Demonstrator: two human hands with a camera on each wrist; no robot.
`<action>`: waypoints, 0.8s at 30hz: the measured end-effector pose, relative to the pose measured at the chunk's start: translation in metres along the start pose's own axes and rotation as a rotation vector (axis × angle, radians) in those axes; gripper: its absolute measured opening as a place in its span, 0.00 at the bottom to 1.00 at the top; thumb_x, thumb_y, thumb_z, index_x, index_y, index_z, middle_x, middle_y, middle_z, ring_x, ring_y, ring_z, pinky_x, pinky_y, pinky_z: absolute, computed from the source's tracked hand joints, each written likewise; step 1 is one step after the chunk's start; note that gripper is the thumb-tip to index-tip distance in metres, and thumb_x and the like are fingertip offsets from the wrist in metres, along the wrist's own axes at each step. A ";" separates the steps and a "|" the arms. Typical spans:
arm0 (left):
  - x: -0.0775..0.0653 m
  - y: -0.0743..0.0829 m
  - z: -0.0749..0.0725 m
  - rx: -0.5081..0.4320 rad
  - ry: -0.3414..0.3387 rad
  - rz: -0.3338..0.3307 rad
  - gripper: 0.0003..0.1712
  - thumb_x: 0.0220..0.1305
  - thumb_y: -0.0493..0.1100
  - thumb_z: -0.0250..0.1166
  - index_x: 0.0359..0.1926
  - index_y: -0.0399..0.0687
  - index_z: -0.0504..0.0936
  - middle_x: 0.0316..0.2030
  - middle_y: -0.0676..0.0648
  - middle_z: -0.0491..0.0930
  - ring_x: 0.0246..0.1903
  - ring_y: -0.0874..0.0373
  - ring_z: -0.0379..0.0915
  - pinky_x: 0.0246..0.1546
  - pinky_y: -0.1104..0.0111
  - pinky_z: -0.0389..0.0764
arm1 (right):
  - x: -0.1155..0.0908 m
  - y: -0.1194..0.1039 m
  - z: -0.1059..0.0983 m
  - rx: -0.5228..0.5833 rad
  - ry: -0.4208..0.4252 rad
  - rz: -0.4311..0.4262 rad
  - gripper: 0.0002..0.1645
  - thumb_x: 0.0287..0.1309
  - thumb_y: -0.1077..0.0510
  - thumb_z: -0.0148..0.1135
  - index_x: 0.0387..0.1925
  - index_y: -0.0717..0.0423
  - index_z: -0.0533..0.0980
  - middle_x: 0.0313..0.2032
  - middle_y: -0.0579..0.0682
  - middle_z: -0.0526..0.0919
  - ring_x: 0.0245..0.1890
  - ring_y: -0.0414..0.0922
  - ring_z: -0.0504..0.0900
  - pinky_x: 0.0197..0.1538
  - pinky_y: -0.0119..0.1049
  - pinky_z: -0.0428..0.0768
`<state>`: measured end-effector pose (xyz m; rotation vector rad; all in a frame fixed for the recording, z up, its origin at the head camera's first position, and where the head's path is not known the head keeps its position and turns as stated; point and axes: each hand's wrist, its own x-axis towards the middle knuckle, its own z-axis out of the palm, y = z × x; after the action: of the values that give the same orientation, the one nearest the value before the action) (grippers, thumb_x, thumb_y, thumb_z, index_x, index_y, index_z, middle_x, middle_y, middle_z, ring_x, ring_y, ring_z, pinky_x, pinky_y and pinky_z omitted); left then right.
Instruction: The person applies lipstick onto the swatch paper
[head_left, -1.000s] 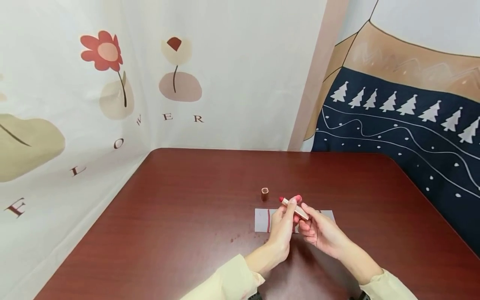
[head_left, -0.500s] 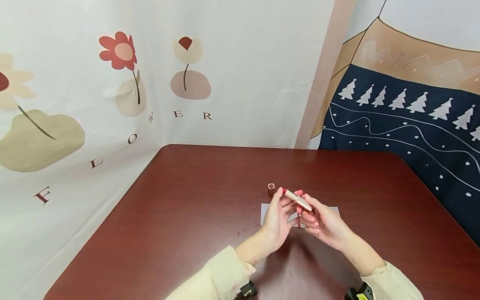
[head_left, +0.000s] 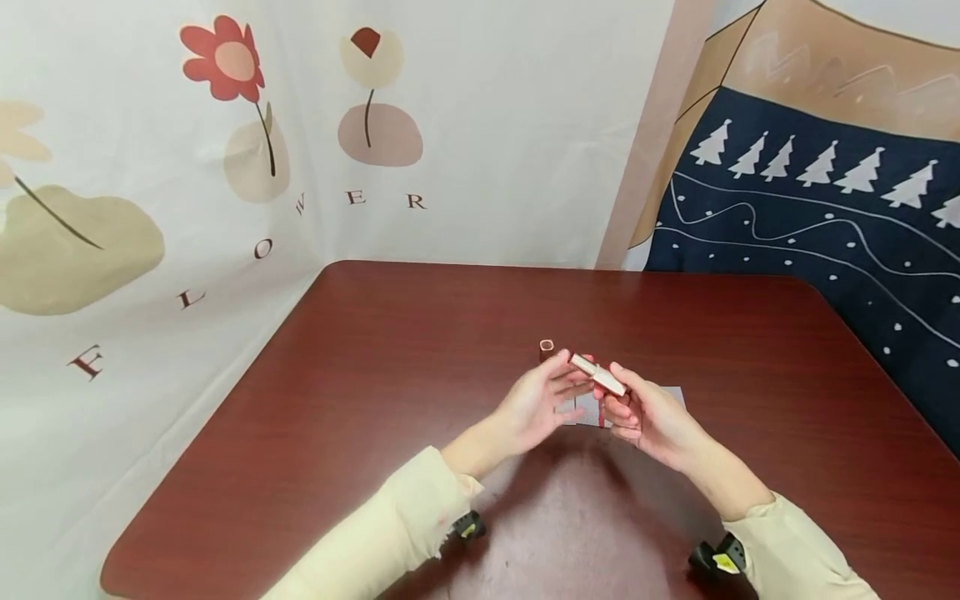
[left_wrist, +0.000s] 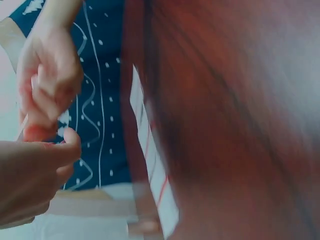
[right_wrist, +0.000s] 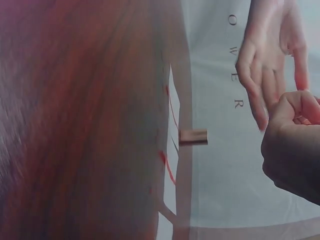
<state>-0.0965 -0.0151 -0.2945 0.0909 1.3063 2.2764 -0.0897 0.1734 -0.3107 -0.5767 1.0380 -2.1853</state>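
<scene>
In the head view, my right hand (head_left: 656, 421) holds an uncapped lipstick (head_left: 609, 381) between thumb and fingers, its bullet end pointing up and left. My left hand (head_left: 528, 404) is beside that end with fingers loosely extended. Its thumb is close to the tip; whether it touches is unclear. In the right wrist view, the left hand's palm faces the camera and its fingers are fairly straight. The lipstick cap (head_left: 546, 347) stands on the table behind the left fingertips. Below the hands lies white paper (head_left: 588, 410) with red lines, partly hidden by them.
The reddish-brown table (head_left: 360, 400) extends around the hands. A white curtain (head_left: 495, 133) with printed flowers borders its far and left sides. A dark blue hanging (head_left: 795, 212) with white trees is at the right. Dark wrist devices (head_left: 720, 560) sit by both cuffs.
My left hand has drawn left and its fingers have loosened away from the lipstick barrel. The right hand keeps hold of the lipstick. The head view has shifted, and the cap still stands.
</scene>
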 end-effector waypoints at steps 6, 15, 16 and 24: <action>-0.002 0.025 -0.038 0.132 0.186 0.098 0.26 0.71 0.48 0.42 0.60 0.35 0.68 0.59 0.38 0.69 0.57 0.47 0.67 0.59 0.52 0.60 | -0.001 -0.002 -0.007 -0.073 0.091 -0.013 0.31 0.74 0.53 0.28 0.35 0.59 0.78 0.18 0.43 0.68 0.17 0.40 0.51 0.20 0.29 0.49; 0.009 0.020 -0.037 0.177 -0.019 -0.080 0.22 0.68 0.43 0.52 0.60 0.41 0.71 0.54 0.42 0.76 0.33 0.57 0.72 0.35 0.70 0.68 | 0.007 -0.002 -0.010 -0.195 0.166 0.029 0.27 0.74 0.52 0.31 0.33 0.58 0.76 0.18 0.44 0.68 0.17 0.41 0.52 0.20 0.31 0.50; 0.010 0.019 -0.035 0.161 -0.030 -0.077 0.21 0.68 0.42 0.53 0.59 0.40 0.72 0.51 0.43 0.78 0.32 0.57 0.72 0.34 0.71 0.69 | 0.008 -0.002 -0.009 -0.188 0.163 0.030 0.27 0.74 0.52 0.31 0.33 0.59 0.76 0.18 0.44 0.67 0.17 0.41 0.51 0.20 0.31 0.50; 0.010 0.018 -0.029 0.072 0.054 -0.110 0.17 0.65 0.33 0.56 0.54 0.32 0.74 0.34 0.47 0.81 0.29 0.58 0.76 0.36 0.69 0.78 | 0.010 -0.003 -0.005 -0.088 0.077 0.060 0.30 0.74 0.54 0.26 0.34 0.58 0.78 0.19 0.45 0.69 0.18 0.40 0.51 0.20 0.27 0.53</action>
<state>-0.1209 -0.0408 -0.2973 -0.0169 1.3866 2.1535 -0.1010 0.1702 -0.3104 -0.4978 1.1823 -2.1324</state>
